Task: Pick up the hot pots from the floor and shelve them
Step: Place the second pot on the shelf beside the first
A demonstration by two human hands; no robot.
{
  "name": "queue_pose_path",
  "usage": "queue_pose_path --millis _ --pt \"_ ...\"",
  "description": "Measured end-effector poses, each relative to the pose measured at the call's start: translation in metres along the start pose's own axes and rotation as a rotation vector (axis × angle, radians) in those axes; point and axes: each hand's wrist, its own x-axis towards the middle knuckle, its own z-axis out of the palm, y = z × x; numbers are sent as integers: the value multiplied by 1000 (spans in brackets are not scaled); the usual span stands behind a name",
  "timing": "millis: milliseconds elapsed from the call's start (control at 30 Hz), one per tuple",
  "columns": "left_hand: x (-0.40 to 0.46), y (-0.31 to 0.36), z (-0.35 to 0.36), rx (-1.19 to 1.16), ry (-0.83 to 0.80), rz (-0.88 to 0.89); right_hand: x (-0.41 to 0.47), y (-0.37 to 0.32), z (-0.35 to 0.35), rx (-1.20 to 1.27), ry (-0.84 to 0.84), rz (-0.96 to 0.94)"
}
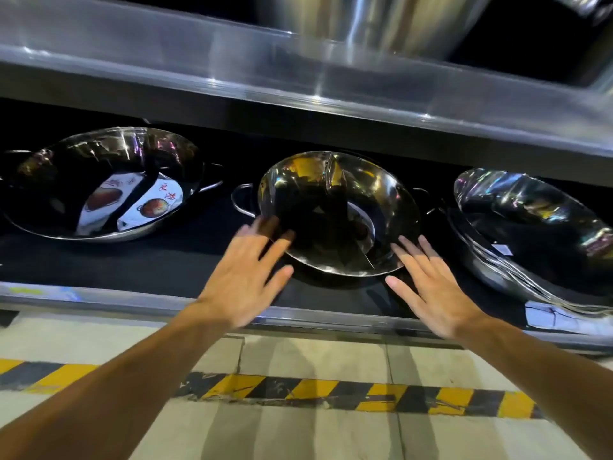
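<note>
A shiny steel hot pot [338, 214] with a centre divider and two loop handles sits on the dark lower shelf [132, 263], in the middle. My left hand [245, 277] is spread open at its front-left rim, fingertips at the edge. On the front-right side my right hand [428, 287] is also open, fingers just touching the rim. Neither hand grips the pot. A second divided hot pot [99, 184] with paper labels inside rests to the left. At the right leans a stack of hot pots [530, 234].
A steel upper shelf [298, 81] overhangs the pots and carries a large steel vessel [374, 21]. The lower shelf's metal front lip [99, 302] runs just above the concrete floor [298, 436], which bears a yellow-and-black hazard stripe [331, 393].
</note>
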Motion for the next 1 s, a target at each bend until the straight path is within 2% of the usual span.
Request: queue_pose_path --millis 67,133,467,533,600,667,733,1000 --pt "-7 2 3 34 -48 79 0 0 2 -4 0 4" --pt "-6 -6 2 15 -57 76 1 0 3 -12 1 6" --pt "-1 -28 6 -4 -3 -43 2 -28 10 38 -5 4" --pt "-5 -40 5 0 46 -146 2 -29 11 19 -4 7" --pt "-11 -64 3 15 64 -362 4 -29 12 17 4 14" --pt "-23 -94 1 57 -9 -561 4 -30 15 34 10 24" --pt "-36 -117 -1 116 -94 -641 5 -30 18 44 18 30" --pt "-66 -129 -12 257 -104 -562 3 -33 18 37 0 51"
